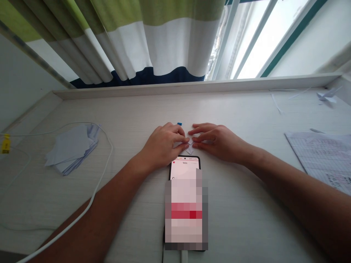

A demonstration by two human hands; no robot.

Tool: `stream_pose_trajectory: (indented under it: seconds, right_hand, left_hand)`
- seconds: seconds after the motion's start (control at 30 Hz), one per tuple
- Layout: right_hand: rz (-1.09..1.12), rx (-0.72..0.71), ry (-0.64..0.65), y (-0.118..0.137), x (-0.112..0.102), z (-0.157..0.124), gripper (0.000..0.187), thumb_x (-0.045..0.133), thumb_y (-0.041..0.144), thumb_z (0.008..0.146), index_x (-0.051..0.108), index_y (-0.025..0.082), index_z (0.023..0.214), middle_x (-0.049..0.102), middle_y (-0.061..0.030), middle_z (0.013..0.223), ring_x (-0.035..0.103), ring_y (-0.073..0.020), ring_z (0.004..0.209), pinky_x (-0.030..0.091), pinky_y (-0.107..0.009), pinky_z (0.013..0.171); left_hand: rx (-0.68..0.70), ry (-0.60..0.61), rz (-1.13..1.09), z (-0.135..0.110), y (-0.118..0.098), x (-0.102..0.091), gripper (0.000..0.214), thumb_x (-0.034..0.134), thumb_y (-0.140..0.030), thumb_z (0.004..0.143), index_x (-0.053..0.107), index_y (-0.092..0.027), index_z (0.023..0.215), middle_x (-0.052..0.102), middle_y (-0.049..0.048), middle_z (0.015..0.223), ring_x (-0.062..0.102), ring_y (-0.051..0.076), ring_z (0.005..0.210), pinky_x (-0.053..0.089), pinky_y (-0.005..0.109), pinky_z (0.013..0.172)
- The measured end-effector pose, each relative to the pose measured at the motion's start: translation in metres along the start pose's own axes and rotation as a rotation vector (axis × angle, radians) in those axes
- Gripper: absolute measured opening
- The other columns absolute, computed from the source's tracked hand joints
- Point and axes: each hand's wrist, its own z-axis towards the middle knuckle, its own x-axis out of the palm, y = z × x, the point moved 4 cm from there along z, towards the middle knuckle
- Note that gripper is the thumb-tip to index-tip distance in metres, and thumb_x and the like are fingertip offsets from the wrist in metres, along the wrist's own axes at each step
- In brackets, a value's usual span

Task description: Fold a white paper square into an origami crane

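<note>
Between my two hands is a small piece of folded white paper (189, 149), just beyond the top of a phone. My left hand (167, 142) pinches its left side between thumb and fingers. From the right, my right hand (216, 140) grips the paper's other side with thumb and forefinger, its remaining fingers stretched out. Fingertips cover much of the paper, so its full shape is hidden. The phone (185, 168) lies screen up below the hands, most of its screen blurred. Past my left fingers lies a small blue piece (179, 124).
A pile of white paper sheets (71, 146) lies left, with a white cable (109, 146) looping around it and over my left forearm. At right are a written-on notebook (320, 153) and a folded paper shape (327, 96). A raised ledge (164, 89) runs along the back.
</note>
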Motion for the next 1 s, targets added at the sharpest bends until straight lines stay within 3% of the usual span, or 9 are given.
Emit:
stream_pose_trajectory:
  seconds: [0.17,0.37,0.77,1.0]
  right_hand:
    - [0.067,0.076,0.001,-0.004,-0.002,0.000,0.013,0.074,0.022,0.087,0.084,0.027,0.093,0.078,-0.0043,0.122,0.062,-0.0305,0.134,0.053,-0.050,0.113]
    - [0.204,0.157,0.007,-0.015,-0.009,-0.002,0.037,0.078,0.023,0.078,0.078,0.024,0.116,0.075,-0.0070,0.129,0.064,-0.0301,0.132,0.050,-0.051,0.115]
    - [0.135,0.126,0.028,-0.009,-0.007,-0.002,0.022,0.077,0.024,0.080,0.082,0.023,0.101,0.073,-0.0086,0.132,0.060,-0.0314,0.136,0.051,-0.051,0.113]
    - [0.103,0.166,-0.084,-0.010,0.000,0.000,0.014,0.071,0.026,0.088,0.082,0.021,0.095,0.075,-0.0095,0.127,0.067,-0.0292,0.126,0.053,-0.049,0.110]
  left_hand:
    - [-0.002,0.002,0.021,0.000,-0.001,-0.001,0.016,0.065,-0.033,0.096,0.080,-0.029,0.100,0.074,0.0036,0.106,0.063,0.024,0.103,0.046,0.041,0.087]
    - [-0.016,0.002,0.002,0.000,-0.001,-0.001,0.015,0.067,-0.032,0.095,0.080,-0.029,0.101,0.074,0.0034,0.106,0.062,0.023,0.101,0.047,0.042,0.090]
    - [-0.044,0.005,-0.011,0.000,-0.001,-0.001,0.016,0.067,-0.033,0.094,0.080,-0.029,0.102,0.075,0.0034,0.107,0.063,0.024,0.103,0.048,0.042,0.091]
    - [-0.115,-0.013,-0.094,0.001,0.002,0.000,0.011,0.073,-0.029,0.090,0.080,-0.026,0.098,0.076,0.0022,0.106,0.064,0.024,0.103,0.048,0.044,0.094]
